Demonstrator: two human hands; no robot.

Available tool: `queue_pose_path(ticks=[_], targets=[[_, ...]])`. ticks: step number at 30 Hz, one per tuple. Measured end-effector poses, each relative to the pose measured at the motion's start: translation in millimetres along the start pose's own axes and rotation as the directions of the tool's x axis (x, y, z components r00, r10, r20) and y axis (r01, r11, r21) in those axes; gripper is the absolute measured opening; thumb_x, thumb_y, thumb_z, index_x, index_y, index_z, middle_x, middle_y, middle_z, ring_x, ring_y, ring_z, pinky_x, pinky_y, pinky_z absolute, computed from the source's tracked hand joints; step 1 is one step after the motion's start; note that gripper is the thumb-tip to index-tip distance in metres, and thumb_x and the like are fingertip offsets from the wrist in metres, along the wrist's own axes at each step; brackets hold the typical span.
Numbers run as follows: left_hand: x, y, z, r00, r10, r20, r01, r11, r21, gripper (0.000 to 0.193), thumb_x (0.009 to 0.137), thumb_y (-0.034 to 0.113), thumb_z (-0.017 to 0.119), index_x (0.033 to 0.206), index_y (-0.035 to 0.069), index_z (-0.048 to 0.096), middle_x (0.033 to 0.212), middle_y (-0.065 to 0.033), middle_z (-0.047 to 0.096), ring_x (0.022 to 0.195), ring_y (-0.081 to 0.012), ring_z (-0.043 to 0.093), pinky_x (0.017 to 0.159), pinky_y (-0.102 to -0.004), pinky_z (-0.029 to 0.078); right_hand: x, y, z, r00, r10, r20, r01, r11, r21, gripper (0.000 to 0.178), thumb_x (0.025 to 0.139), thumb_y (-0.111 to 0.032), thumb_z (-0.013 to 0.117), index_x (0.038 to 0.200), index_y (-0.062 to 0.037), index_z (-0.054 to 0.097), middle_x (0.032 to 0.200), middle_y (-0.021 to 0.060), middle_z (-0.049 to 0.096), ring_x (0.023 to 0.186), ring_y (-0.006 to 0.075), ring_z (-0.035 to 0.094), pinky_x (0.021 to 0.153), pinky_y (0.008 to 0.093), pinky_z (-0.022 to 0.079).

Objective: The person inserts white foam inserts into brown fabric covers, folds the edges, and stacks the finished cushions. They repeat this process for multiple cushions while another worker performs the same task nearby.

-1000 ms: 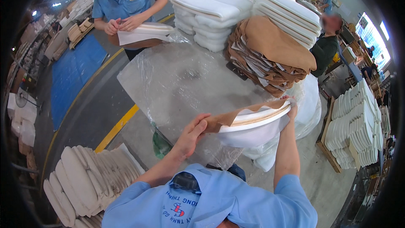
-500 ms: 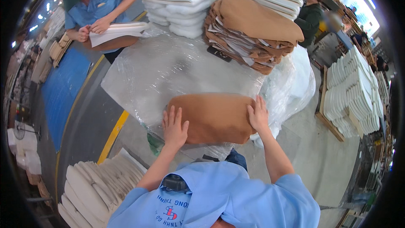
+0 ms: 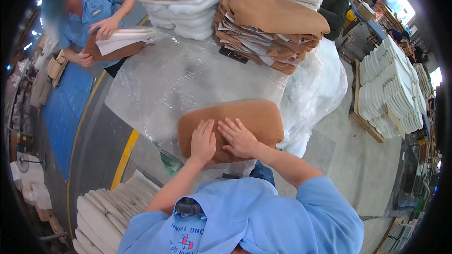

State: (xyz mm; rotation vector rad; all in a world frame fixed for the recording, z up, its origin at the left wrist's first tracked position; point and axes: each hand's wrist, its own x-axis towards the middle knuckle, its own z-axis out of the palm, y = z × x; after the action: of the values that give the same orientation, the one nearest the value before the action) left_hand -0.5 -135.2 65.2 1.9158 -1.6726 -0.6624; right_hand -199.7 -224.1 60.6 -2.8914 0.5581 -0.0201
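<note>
Your left hand, fingers nearly together, and right hand, fingers slightly spread, press flat on the rounded brown fabric pad near the edge of the plastic-covered grey table, where uneven pressure could wrinkle or skid it.

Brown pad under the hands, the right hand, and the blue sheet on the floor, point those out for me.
Brown pad (image 3: 264, 121), head view: top face, beside the right hand.
Right hand (image 3: 239, 140), head view: back of the hand.
Blue sheet (image 3: 69, 110), head view: middle of its surface.
</note>
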Motion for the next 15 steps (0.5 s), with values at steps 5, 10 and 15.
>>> queue_pose_path(ticks=[5, 10, 15], targets=[[31, 10, 17, 0.997, 0.081, -0.015, -0.063, 0.87, 0.489, 0.068, 0.105, 0.042, 0.053, 0.163, 0.01, 0.038, 0.172, -0.0137, 0.028, 0.159, -0.0405, 0.023, 0.129, -0.0579, 0.017, -28, 1, -14, 0.964, -0.207, 0.167, 0.199, 0.978, 0.067, 0.068, 0.107, -0.045, 0.048, 0.161, -0.0048, 0.039, 0.171, 0.0122, 0.033, 0.161, 0.0301, 0.023, 0.131, 0.054, 0.015], [12, 11, 18, 0.981, 0.181, 0.07, -0.191, 0.838, 0.511, 0.072, 0.103, 0.046, 0.056, 0.164, 0.011, 0.036, 0.173, -0.0129, 0.027, 0.158, -0.046, 0.02, 0.128, -0.0607, 0.016, -57, 39, -48, 0.902, -0.013, 0.432, -0.198, 0.877, 0.439, 0.062, 0.103, -0.036, 0.06, 0.157, -0.007, 0.047, 0.168, 0.012, 0.037, 0.159, 0.0304, 0.027, 0.129, 0.0562, 0.019], [-14, 17, 13, 0.862, 0.398, 0.313, -0.503, 0.75, 0.429, 0.067, 0.102, 0.044, 0.058, 0.161, 0.017, 0.043, 0.171, -0.0085, 0.031, 0.156, -0.0467, 0.022, 0.127, -0.0617, 0.019, -65, 43, -36, 0.877, 0.446, -0.181, -0.462, 0.885, -0.055, 0.066, 0.1, -0.045, 0.062, 0.156, -0.012, 0.05, 0.168, 0.0115, 0.037, 0.16, 0.0308, 0.024, 0.128, 0.0627, 0.017]])
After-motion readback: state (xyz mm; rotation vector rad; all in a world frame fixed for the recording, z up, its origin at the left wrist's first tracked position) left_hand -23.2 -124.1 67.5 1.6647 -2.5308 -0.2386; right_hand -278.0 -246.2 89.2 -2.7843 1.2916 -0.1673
